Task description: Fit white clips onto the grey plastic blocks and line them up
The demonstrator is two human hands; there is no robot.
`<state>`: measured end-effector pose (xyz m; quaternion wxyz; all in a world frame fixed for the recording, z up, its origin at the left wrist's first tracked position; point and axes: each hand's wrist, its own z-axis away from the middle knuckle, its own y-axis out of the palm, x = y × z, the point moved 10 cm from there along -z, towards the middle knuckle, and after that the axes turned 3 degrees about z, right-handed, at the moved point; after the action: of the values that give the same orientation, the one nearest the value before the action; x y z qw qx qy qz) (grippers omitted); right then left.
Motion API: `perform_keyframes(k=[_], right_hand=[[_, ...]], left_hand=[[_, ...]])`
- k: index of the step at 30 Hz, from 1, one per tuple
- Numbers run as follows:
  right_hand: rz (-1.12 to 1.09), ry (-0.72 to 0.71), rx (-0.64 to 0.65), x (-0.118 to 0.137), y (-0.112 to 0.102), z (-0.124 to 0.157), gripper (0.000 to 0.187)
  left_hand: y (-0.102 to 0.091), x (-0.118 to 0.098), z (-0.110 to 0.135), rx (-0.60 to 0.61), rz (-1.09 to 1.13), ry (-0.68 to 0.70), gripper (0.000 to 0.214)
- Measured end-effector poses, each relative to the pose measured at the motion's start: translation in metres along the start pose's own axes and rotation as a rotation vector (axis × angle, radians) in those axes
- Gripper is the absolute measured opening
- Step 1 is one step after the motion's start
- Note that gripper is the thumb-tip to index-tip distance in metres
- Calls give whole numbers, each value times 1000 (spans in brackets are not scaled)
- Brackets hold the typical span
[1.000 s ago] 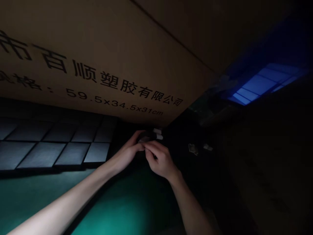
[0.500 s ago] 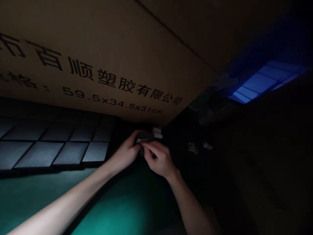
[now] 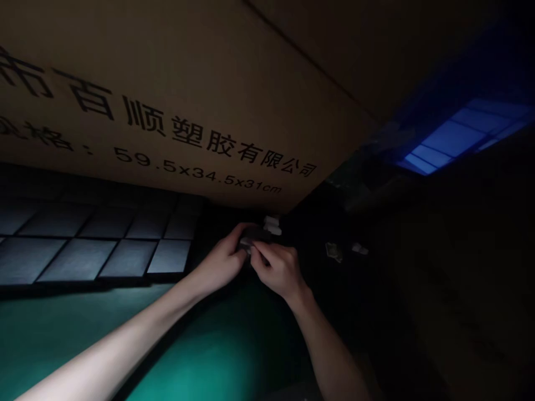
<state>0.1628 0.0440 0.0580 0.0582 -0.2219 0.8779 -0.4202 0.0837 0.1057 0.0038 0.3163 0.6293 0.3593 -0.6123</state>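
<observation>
The scene is very dark. My left hand [image 3: 221,260] and my right hand [image 3: 278,270] meet over a green mat [image 3: 200,356], fingers pinched together on a small dark grey block [image 3: 252,236]. Both hands grip that block from either side; its details are lost in the gloom. Just beyond it lie small white pieces [image 3: 271,224] at the foot of a large cardboard box [image 3: 188,100] with black printed characters and a size label.
A tray of dark square tiles [image 3: 96,245] lies left of my hands under the box. Two small pale bits [image 3: 346,250] rest on the dark surface to the right. A blue-lit panel [image 3: 455,136] glows at the upper right.
My hands have stayed joined on the small block, shifting slightly; the right fingers have curled tighter against it. The view has drifted a little.
</observation>
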Motion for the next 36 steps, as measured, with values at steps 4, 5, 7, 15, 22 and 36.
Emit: perform_keyframes(k=[4, 5, 7, 15, 22, 36], right_hand=[[61, 31, 2, 1, 2, 2, 21], [72, 38, 1, 1, 2, 2, 22], [68, 44, 9, 0, 3, 2, 22], [-32, 35, 62, 0, 8, 2, 32], [-4, 35, 50, 0, 7, 3, 34], [122, 163, -258, -62, -68, 22, 28]], left_hand=[[0, -2, -1, 18, -4, 24, 59], [0, -2, -1, 20, 2, 24, 60], [0, -1, -1, 20, 19, 16, 60], [-5, -3, -1, -49, 45, 29, 46], [-8, -6, -2, -44, 41, 14, 43], [-16, -1, 0, -109, 7, -52, 53]])
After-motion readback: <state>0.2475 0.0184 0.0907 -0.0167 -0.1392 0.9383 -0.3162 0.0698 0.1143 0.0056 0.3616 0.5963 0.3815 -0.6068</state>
